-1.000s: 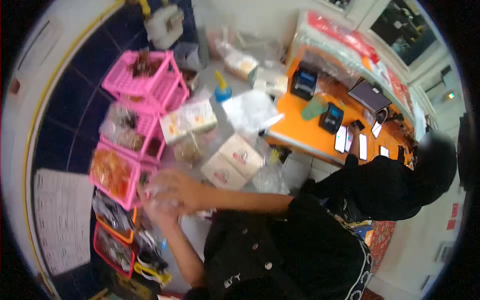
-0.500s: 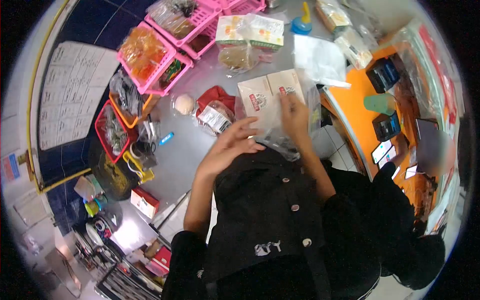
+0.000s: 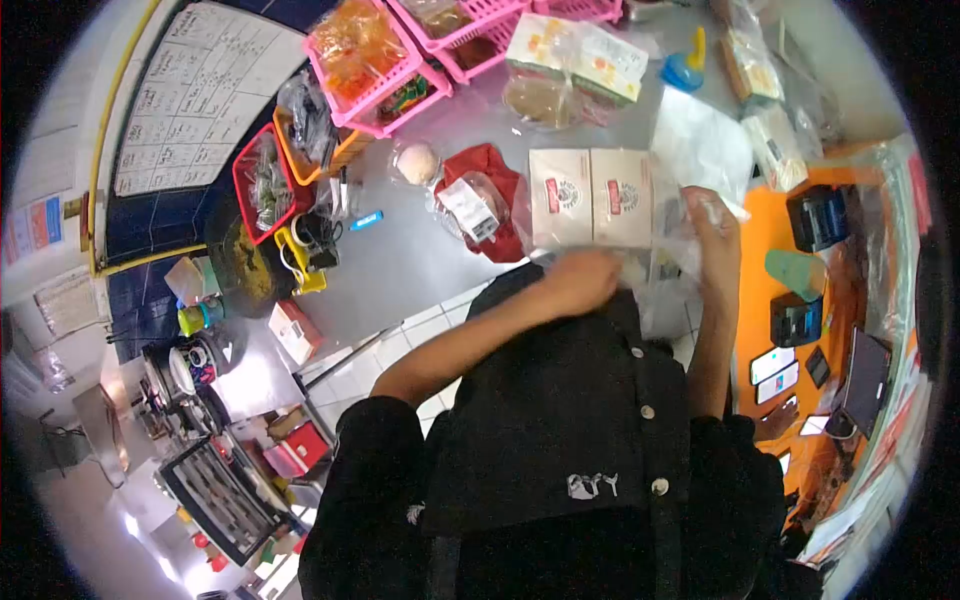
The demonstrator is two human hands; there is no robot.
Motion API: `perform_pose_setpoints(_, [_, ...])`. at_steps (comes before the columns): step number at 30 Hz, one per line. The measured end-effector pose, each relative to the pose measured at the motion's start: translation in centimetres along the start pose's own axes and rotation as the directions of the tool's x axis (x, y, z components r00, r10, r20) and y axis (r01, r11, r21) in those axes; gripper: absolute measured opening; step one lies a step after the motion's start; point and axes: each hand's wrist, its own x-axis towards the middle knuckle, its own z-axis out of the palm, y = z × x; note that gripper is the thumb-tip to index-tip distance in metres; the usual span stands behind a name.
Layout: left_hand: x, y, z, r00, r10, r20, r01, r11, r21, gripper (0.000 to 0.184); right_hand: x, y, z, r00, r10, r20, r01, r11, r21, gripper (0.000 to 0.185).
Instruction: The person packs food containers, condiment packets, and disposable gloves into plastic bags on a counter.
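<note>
Two beige cardboard boxes (image 3: 592,225) with red-and-black printed logos lie side by side inside a clear plastic bag (image 3: 672,290) on the metal counter. My left hand (image 3: 588,282) is closed at the near end of the bag, below the boxes; its fingers are curled and slightly blurred on the plastic. On the bag's right side, my right hand (image 3: 714,232) is closed with the thin plastic bunched in its fingers. Left of the boxes lies a red cloth (image 3: 500,172), with a clear pack bearing a white label (image 3: 469,208) on it.
Pink baskets (image 3: 400,75) and a red basket (image 3: 252,190) hold packets at the back left. A white-and-green carton (image 3: 578,55), a blue bottle (image 3: 683,70) and a white sheet (image 3: 700,140) lie behind the boxes. Card terminals (image 3: 818,218) and phones stand on the orange counter (image 3: 752,275).
My left hand has gone from open beside the boxes to closed at the bag's near end. My right hand has left the box top for the bag's right side. The view has shifted.
</note>
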Motion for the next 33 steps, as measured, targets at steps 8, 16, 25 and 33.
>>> perform_pose_setpoints(8, [-6.6,-0.2,-9.6,0.911,-0.196,-0.363,-0.361,0.048,-0.931,0.043,0.9,7.0,3.8,0.780,0.157,0.606,-0.146,0.987,-0.068,0.030])
perform_pose_setpoints(16, [-6.5,4.2,-16.0,0.828,-0.145,-0.541,-0.444,0.420,-0.792,0.091,0.5,-1.4,9.6,0.741,-0.565,0.364,0.615,0.788,-0.030,0.031])
perform_pose_setpoints(25, [-8.6,4.0,-14.9,0.891,-0.013,-0.454,-0.416,0.378,-0.827,0.096,19.5,21.3,11.4,0.754,-0.516,0.406,0.637,0.426,-0.642,0.039])
perform_pose_setpoints(33, [-4.1,2.5,-15.1,0.845,-0.164,-0.508,-0.401,0.435,-0.807,0.077,26.6,19.6,12.4,0.835,-0.389,0.388,0.533,0.400,-0.745,0.039])
